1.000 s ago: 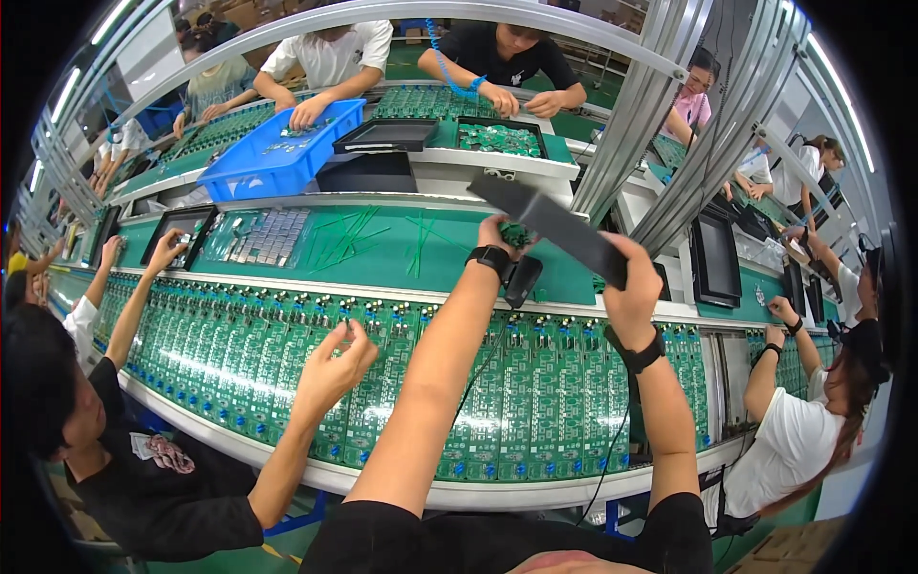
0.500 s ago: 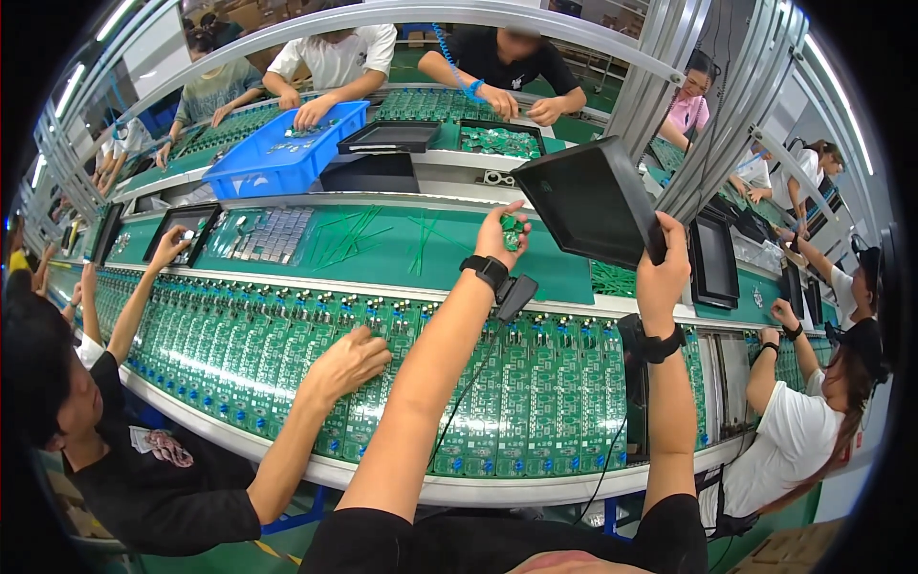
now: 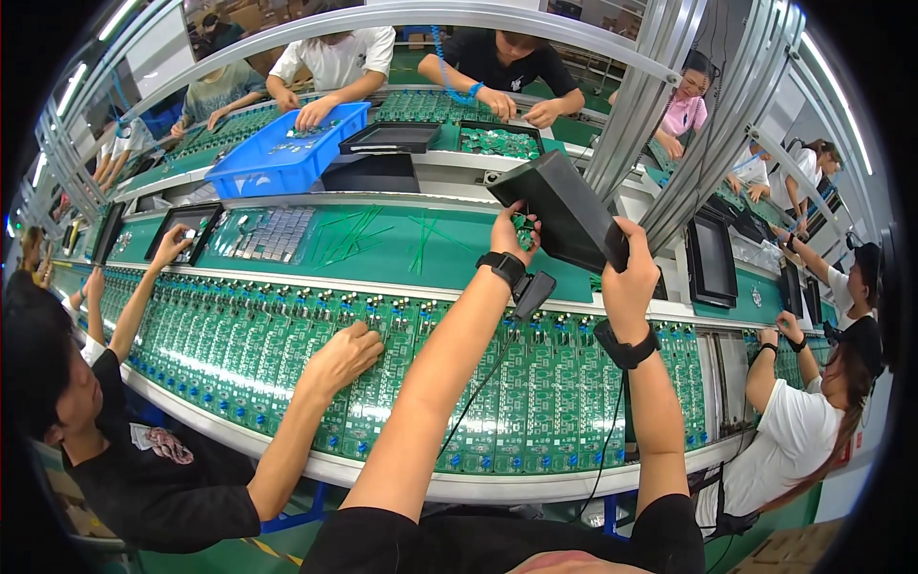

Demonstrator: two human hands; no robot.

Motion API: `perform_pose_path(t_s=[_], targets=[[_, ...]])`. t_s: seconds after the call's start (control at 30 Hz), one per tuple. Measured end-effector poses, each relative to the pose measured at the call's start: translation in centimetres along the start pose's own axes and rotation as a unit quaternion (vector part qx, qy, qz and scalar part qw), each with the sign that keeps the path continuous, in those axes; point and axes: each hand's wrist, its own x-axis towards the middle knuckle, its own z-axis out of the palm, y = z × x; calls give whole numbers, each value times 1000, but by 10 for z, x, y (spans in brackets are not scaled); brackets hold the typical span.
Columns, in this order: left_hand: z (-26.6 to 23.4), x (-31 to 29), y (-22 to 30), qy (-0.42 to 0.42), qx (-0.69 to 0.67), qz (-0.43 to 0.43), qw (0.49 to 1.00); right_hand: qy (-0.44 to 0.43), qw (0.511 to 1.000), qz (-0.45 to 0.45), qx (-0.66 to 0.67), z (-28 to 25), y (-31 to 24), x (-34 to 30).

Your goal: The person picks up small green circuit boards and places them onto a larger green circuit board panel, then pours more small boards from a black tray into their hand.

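Observation:
A black plastic tray is tilted up in the air, its right end gripped by my right hand. At its left end, my left hand cups several small green circuit boards in its palm, with the fingers curled up close to the tray. Whether those fingers touch the tray, I cannot tell. Below my forearms lies a long row of green circuit boards fitted with small parts. A green work mat runs behind that row, partly hidden by the tray.
Thin green strips and silvery parts lie on the mat. A blue bin and a tray of small green boards stand beyond. A co-worker's hand is over the boards at my left. Metal posts rise ahead.
The black tray has moved left and tipped over further, down to my left hand. My right hand went left with it, while my left hand shifted slightly right, still cupping the small boards.

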Motion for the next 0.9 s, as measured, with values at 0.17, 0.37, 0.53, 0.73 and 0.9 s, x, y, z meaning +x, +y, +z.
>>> perform_pose_path(t_s=[0.17,0.37,0.53,0.73,0.9], targets=[[-9,9,1,-10,-23,6,1000,-7,1000,-6,15,8,-4,2],[-17,15,4,1,12,4,1000,-8,1000,-19,9,16,0,3],[-30,16,1,20,6,5,1000,10,995,-98,11,13,-5,5],[-43,11,11,27,-49,-11,998,27,994,-107,9,17,3,17],[-41,-32,27,36,-101,-7,994,36,965,175,191,60,102,30]])
